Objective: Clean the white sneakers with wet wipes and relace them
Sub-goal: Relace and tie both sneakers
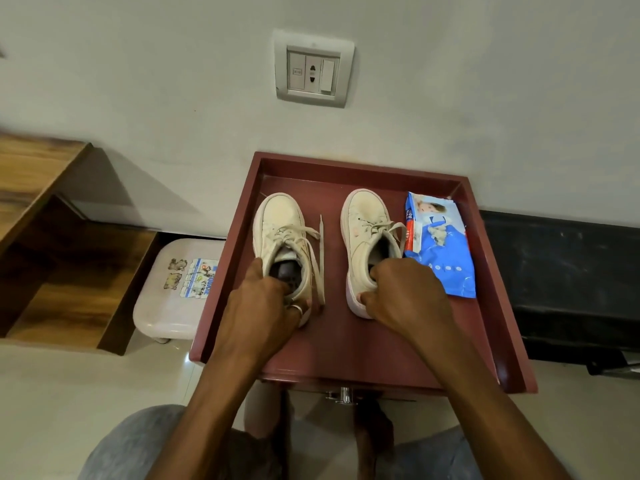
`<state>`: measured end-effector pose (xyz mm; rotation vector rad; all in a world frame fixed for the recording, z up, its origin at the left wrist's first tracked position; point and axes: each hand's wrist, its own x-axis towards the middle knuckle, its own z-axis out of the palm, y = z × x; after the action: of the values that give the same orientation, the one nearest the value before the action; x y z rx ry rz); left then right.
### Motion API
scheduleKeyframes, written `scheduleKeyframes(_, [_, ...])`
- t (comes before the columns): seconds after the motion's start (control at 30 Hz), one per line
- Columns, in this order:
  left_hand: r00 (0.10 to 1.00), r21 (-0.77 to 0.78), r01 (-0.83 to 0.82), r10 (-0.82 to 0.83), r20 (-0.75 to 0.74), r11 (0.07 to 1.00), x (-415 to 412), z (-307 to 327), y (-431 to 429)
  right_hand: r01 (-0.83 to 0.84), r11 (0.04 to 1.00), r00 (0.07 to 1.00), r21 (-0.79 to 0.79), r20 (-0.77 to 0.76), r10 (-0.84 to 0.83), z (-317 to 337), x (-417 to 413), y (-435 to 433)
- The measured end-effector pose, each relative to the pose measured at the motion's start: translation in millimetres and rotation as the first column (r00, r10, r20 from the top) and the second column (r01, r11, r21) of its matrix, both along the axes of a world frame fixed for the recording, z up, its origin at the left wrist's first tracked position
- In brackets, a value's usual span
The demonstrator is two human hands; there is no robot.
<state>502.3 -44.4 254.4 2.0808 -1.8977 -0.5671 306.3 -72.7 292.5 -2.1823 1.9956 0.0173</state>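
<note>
Left hand [266,306] and right hand [405,292] each clutch a sneaker by its heel.
I see left sneaker [280,226] and right sneaker [365,223] side by side mid red tray [339,344], laces [321,244] loose; wipes pack [440,251] beside the tray's right wall.

A pale grey wall [138,64] bearing a switch-and-socket plate [313,69] rises beyond the fingers [258,268]. To their left, a brown wooden stepped unit [52,237] and a white plastic stool [166,306] stand on glossy cream floor tiles [52,393]. To their right, a black low surface [571,271] meets the wall.
</note>
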Motion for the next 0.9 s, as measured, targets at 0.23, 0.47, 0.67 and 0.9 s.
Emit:
scheduleKeyframes(0.23, [0.988,0.055,0.087,-0.093,0.124,0.995,4.2,1.8,8.8,-0.034,0.919,0.966,-0.392,0.224,0.132,23.4,21.3,-5.6])
scheduleKeyframes(0.47, [0.73,0.161,-0.264,0.306,-0.611,0.951,23.7,32.7,0.0,-0.116,0.961,0.888,-0.25,0.407,0.213,3.5,54.4,-23.6])
scheduleKeyframes(0.67, [0.75,0.092,-0.432,0.415,-0.515,0.897,17.7,18.4,-44.4,-0.256,0.967,0.918,-0.008,0.312,0.246,2.5,60.6,-41.9])
scheduleKeyframes(0.9, [0.787,0.191,-0.352,0.4,-0.469,0.916,14.6,14.1,-61.8,-0.232,0.971,0.916,0.049,0.348,0.201,4.2,61.1,-44.3])
